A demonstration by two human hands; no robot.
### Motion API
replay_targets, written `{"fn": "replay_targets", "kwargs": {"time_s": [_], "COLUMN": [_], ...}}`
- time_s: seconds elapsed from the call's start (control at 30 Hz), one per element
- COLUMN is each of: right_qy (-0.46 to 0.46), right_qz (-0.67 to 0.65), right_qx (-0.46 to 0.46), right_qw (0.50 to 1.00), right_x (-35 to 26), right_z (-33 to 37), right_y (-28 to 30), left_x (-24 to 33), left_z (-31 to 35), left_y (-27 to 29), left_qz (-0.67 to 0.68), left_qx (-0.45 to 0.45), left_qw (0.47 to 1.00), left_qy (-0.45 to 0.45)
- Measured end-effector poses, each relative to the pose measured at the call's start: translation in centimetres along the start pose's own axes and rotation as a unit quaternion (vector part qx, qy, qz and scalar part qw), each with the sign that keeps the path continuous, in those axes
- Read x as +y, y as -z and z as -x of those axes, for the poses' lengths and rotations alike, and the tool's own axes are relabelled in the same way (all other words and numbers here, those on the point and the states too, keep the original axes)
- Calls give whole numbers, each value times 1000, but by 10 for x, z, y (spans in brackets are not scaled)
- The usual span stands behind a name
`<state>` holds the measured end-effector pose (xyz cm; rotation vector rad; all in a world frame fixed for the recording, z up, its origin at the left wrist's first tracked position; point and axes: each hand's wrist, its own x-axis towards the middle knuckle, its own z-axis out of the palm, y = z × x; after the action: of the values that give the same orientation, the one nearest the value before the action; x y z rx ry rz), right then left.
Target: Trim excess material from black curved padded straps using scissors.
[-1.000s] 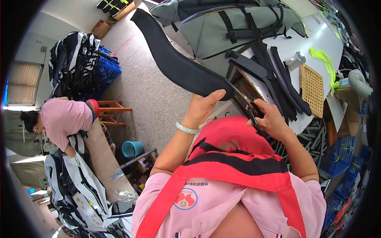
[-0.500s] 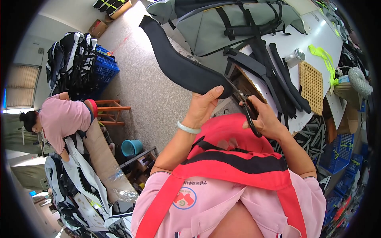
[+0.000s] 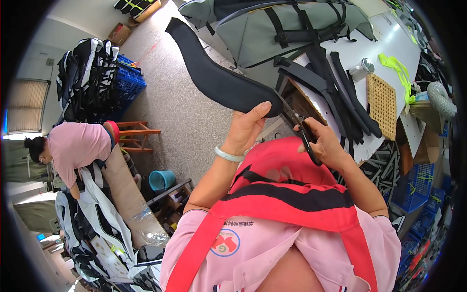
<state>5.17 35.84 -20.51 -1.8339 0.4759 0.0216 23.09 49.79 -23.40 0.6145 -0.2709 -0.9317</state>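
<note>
Work at a white table, head view, parts in order of size. A large gray bag lies across the table's far left part and reaches past its edge; a bundle of loose black straps lies along the table's left side. The black padded strip is held in the air to the left of the table. Compared with 0.5 s earlier, its far tail has swung slightly left, while its rounded near end is still beside the blades; the same end thus seems to remain the worked end. The 2 hands stand apart, left of the table: the left hand, thumb on top, pinches the strip near its rounded end; the right hand, closer to the table, wraps its fingers round the handles of the scissors, whose blades point forward and left; whether they touch the strip cannot be told
</note>
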Motion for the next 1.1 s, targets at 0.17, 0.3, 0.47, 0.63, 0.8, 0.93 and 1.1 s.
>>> {"fn": "replay_targets", "kwargs": {"time_s": [0.17,0.3,0.47,0.63,0.8,0.93,1.1], "right_qy": [3,-50,-33,-45,-60,-37,-25], "right_qz": [77,117,115,141,104,129,147], "right_qx": [16,8,0,-5,3,-7,-3], "right_qw": [997,992,993,989,993,991,989], "right_x": [-22,-26,-33,-29,-21,-12,-16], "right_z": [1,3,3,2,4,1,-1], "right_y": [11,17,18,21,15,5,-2], "left_x": [0,1,1,7,15,10,4], "left_z": [1,1,1,3,-1,-1,5], "left_y": [6,11,16,22,17,26,29], "left_qz": [-40,-79,-129,-192,-11,-37,-77], "left_qx": [-14,-41,-55,-66,28,12,4], "left_qw": [999,996,990,979,999,999,996], "left_qy": [2,24,16,17,28,21,34]}}
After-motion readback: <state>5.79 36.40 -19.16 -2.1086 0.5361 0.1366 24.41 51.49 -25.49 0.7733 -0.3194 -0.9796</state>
